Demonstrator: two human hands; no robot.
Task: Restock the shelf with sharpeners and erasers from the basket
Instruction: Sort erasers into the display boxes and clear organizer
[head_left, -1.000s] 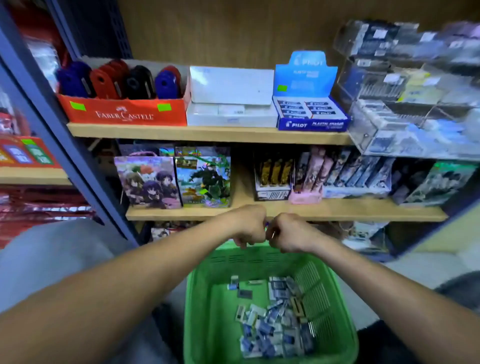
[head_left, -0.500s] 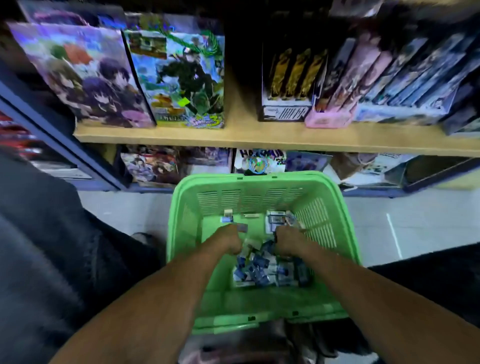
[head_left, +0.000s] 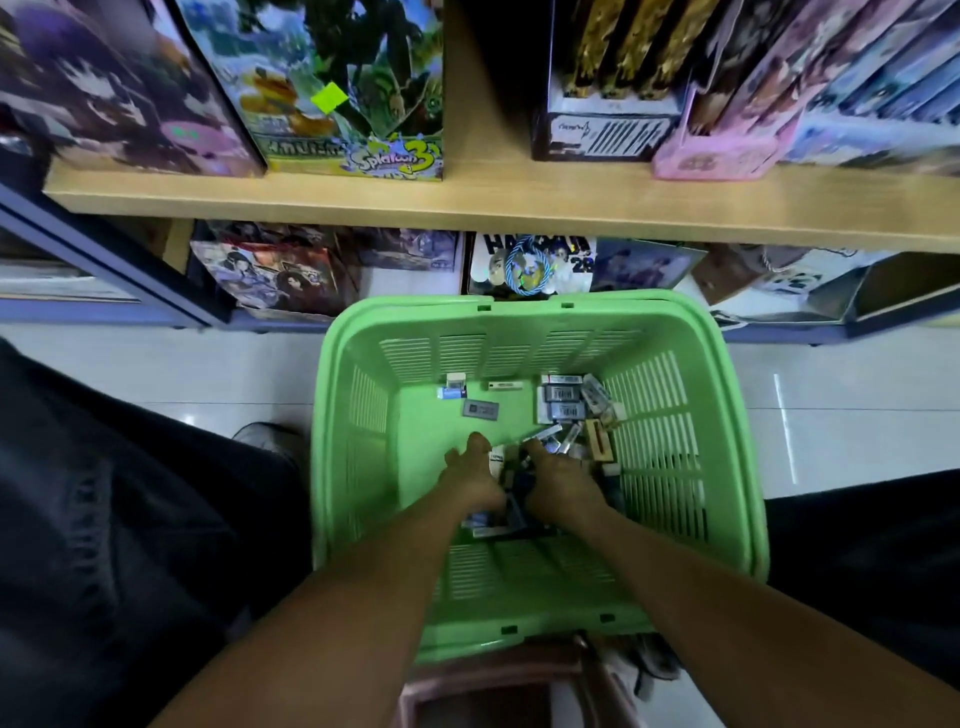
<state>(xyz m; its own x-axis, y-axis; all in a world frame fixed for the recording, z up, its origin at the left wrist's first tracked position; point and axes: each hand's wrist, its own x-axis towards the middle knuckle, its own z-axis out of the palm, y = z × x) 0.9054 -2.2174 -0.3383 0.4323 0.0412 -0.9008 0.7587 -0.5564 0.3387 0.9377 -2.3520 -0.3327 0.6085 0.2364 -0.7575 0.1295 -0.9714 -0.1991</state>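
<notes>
A green plastic basket (head_left: 519, 306) stands on the floor below the wooden shelf (head_left: 519, 205). Several small packets of erasers and sharpeners (head_left: 563, 405) lie heaped in its right half. A grey packet (head_left: 480, 409) and a white eraser (head_left: 505, 385) lie loose beside the heap. Both my hands are down inside the basket. My left hand (head_left: 470, 475) rests on the near edge of the heap with its fingers spread. My right hand (head_left: 558, 478) sits right beside it, and its fingertips are buried among the packets, so its grip is hidden.
Boxed games (head_left: 332, 93) and card packs (head_left: 613, 83) stand on the shelf above the basket. More boxes (head_left: 530, 265) fill the bottom level behind it. My dark trouser legs (head_left: 130, 519) flank the basket. A pink stool (head_left: 493, 686) shows under its near edge.
The view has tipped down from the upper shelves to the basket. Both hands dropped from the basket's far rim into the heap of packets.
</notes>
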